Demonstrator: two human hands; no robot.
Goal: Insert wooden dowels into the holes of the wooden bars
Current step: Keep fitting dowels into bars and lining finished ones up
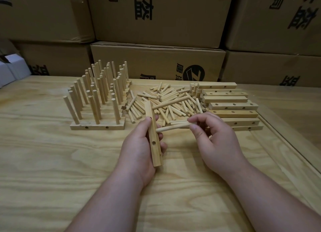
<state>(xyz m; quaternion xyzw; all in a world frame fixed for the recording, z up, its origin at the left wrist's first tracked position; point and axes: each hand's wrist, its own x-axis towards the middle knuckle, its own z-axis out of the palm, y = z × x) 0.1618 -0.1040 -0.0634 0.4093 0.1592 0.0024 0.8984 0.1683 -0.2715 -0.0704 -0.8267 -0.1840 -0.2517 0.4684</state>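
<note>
Step in hand: a dowel is being brought to a bar; one dowel (171,103) appears already seated near the bar's far end, reaching toward the upper right.
Left hand (139,144): fingers and thumb are curled round the bar (153,136), held at frame centre, end-on to the viewer, with an open hole (153,142) facing up.
Right hand (213,136): thumb and fingertips are clamped on the held dowel (173,127), lying crosswise, its free end just beside the bar.
Next move, as judged: the dowel's tip must be lined up with a free hole, squared to it, then pressed in.
Supply: loose dowels (173,101) are heaped at centre; empty bars (231,106) are stacked at right.
Finished work: filled bars (97,99) are stood at centre left.
</note>
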